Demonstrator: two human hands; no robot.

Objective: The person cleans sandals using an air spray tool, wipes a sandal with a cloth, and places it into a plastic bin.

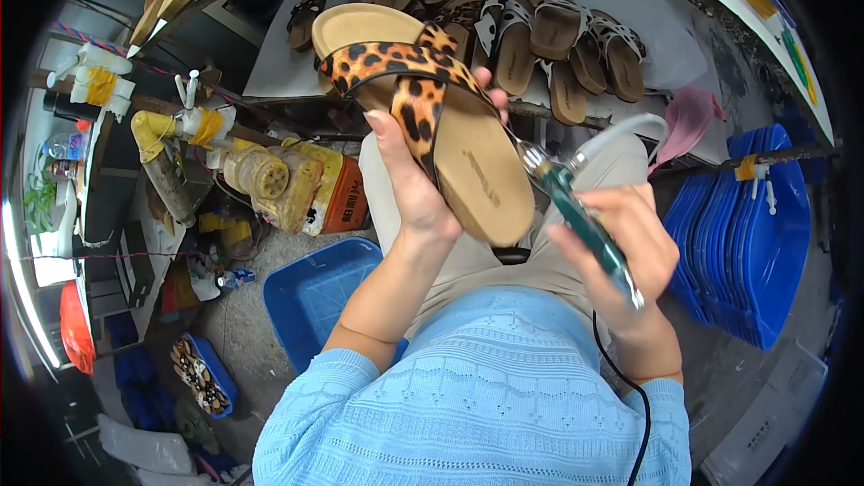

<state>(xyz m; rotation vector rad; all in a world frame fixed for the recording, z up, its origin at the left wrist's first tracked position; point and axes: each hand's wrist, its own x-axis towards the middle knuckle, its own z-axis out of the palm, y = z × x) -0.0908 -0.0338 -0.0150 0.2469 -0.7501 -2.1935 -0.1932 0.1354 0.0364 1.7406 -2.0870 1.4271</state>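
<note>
My left hand (416, 184) grips a leopard-print sandal (486, 162) by its side, with the tan footbed facing me and the crossed straps upward. Some fingertips show behind the far edge. In my right hand (637, 243) is a slim dark green handheld tool (585, 223) with a metal front end and a pale hose (630, 130) curving off it. The tool's thin tip reaches the sandal's right edge, near the strap; whether it touches cannot be made out. My right fingers are wrapped round the tool's body and slightly blurred.
Several sandals (567, 27) lie on the bench ahead. Stacked blue bins (747, 234) stand at right, with pink cloth (688, 121) near them. A blue bin (315, 283) is on the floor at left, near a stained yellow container (270, 175). A black cord (643, 414) runs beside my right arm.
</note>
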